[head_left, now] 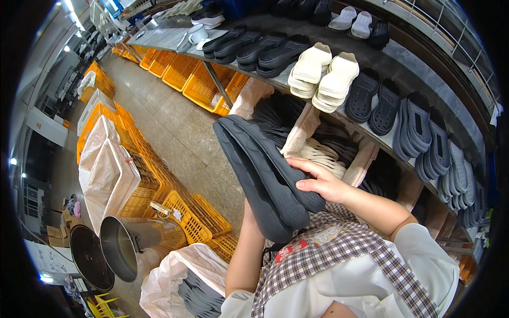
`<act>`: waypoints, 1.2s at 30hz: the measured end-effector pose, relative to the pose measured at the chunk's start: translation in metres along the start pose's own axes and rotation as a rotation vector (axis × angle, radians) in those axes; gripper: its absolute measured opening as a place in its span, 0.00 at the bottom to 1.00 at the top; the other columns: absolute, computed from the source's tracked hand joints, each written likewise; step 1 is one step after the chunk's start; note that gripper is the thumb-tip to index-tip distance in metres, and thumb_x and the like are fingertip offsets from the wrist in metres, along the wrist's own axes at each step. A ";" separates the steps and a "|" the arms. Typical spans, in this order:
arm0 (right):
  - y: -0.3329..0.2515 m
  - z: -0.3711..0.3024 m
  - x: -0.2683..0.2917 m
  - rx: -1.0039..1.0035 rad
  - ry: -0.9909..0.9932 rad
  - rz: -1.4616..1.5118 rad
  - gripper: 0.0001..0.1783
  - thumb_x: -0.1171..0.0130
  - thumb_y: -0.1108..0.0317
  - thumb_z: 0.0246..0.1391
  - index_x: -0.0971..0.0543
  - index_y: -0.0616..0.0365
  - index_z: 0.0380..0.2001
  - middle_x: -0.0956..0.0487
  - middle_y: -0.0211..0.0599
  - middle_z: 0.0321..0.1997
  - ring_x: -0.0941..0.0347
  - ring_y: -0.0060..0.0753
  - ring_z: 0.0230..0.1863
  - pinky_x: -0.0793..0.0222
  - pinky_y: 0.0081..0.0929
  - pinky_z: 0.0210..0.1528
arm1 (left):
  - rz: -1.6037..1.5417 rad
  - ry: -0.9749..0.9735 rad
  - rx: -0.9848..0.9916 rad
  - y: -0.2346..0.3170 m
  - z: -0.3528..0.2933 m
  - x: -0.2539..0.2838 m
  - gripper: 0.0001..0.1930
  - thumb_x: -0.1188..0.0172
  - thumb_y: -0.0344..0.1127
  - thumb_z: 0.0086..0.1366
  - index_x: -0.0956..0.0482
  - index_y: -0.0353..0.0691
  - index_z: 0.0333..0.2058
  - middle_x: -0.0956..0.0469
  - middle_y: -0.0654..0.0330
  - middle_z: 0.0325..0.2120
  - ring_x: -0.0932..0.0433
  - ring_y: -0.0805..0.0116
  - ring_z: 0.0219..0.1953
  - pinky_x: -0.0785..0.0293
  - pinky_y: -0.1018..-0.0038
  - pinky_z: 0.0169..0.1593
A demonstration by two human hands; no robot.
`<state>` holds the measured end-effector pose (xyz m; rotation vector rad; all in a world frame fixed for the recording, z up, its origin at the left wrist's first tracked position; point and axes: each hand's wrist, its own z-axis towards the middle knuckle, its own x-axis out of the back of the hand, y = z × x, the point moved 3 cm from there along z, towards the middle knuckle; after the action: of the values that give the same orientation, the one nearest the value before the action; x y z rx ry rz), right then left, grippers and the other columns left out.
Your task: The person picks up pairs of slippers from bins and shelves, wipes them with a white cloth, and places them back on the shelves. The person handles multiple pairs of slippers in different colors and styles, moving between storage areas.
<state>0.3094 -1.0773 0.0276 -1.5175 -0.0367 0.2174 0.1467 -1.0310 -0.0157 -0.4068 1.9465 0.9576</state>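
Note:
A pair of long dark grey shoe soles [260,175], ridged along their sides, is held up in front of my apron, side by side and tilted. My right hand [314,177] grips their right edge, with the thumb on the near side and the fingers over the edge. From below, my left forearm [246,249] runs up behind the soles, which hide that hand and its fingers. Beneath the shelf to the right, several cream soles [321,156] and dark ones lie piled in wood-sided compartments.
Along the shelf stand black sandals [283,53], cream clogs [339,77] and grey clogs [413,124]. Orange crates [183,74] line its underside. To my left are more crates [183,217], a metal drum [124,254] and a lined sack [169,273] of grey pieces.

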 end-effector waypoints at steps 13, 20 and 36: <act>-0.012 -0.024 0.012 0.056 0.198 -0.148 0.56 0.37 0.65 0.49 0.67 0.61 0.68 0.60 0.52 0.71 0.67 0.43 0.72 0.66 0.35 0.70 | 0.515 -0.082 -0.204 -0.008 0.019 -0.049 0.40 0.50 0.24 0.64 0.65 0.45 0.67 0.41 0.49 0.59 0.35 0.57 0.57 0.35 0.65 0.58; -0.041 -0.065 0.088 -0.045 0.644 0.511 0.47 0.44 0.60 0.40 0.48 0.63 0.64 0.38 0.52 0.62 0.37 0.45 0.60 0.39 0.40 0.60 | 0.687 -0.220 -0.138 -0.042 0.039 -0.102 0.36 0.55 0.27 0.66 0.64 0.44 0.67 0.48 0.47 0.63 0.45 0.57 0.64 0.49 0.64 0.64; -0.034 -0.084 0.354 -0.480 1.084 0.532 0.31 0.49 0.49 0.36 0.23 0.56 0.44 0.22 0.43 0.49 0.28 0.47 0.49 0.39 0.47 0.56 | 0.692 0.292 -0.041 0.024 -0.009 0.086 0.18 0.45 0.32 0.64 0.34 0.43 0.52 0.29 0.61 0.47 0.28 0.71 0.46 0.32 0.76 0.46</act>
<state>0.6742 -1.1030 0.0173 -1.9228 1.2587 -0.2360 0.0803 -1.0149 -0.0741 0.1387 2.3959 1.4327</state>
